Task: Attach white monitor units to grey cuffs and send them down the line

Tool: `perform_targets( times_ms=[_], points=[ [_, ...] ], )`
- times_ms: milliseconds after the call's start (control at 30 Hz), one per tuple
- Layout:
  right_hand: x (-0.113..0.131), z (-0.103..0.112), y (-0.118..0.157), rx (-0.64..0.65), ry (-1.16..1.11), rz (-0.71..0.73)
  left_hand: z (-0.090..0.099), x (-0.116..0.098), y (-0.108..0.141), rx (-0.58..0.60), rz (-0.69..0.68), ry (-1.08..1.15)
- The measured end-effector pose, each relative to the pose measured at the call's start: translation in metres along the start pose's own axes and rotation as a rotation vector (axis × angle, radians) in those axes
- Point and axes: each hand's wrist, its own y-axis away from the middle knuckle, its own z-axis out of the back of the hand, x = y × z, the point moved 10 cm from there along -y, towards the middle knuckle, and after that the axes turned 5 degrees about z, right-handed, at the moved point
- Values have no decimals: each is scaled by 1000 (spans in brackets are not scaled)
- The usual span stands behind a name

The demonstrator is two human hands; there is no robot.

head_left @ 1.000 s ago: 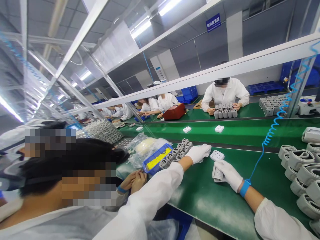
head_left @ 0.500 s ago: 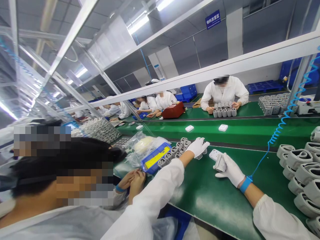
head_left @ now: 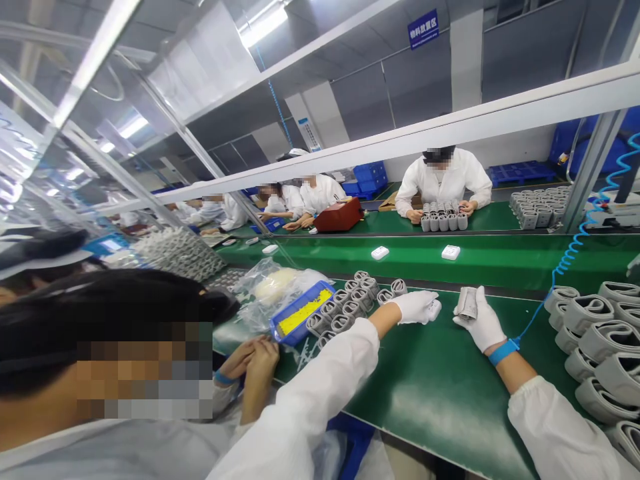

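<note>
My left hand (head_left: 416, 307), in a white glove, has its fingers closed on a small white socket block (head_left: 433, 310) low over the green bench, just right of the grey coiled pieces (head_left: 352, 300). In my right hand (head_left: 484, 325), also gloved and with a blue band at the wrist, a grey rolled piece (head_left: 467, 303) is held upright between thumb and fingers. The two hands are apart, with bare green surface between them.
A blue tray (head_left: 301, 313) of yellow parts and a plastic bag (head_left: 267, 283) lie left. More grey coils (head_left: 607, 333) stand right. White blocks (head_left: 451, 252) sit on the green conveyor. A co-worker (head_left: 125, 347) sits close at left; a blue coiled cord (head_left: 575, 247) runs to my right wrist.
My left hand has moved right from the grey coils to the white block and closed on it. My right hand has shifted slightly right with the grey piece, away from the block.
</note>
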Motion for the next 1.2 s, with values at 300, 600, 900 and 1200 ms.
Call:
perform_targets(
  times_ms=[300,600,900,1200],
  points=[
    [37,9,6,110,52,154,-9,-19,9,-182,68,62],
    [24,12,2,69,241,211,-45,-14,-6,-404,41,1074],
    [14,14,-10,29,219,202,-42,-50,-7,-331,-376,1527],
    [23,-9,18,181,-44,-5,-50,-28,-6,-222,-168,2168]
  ],
)
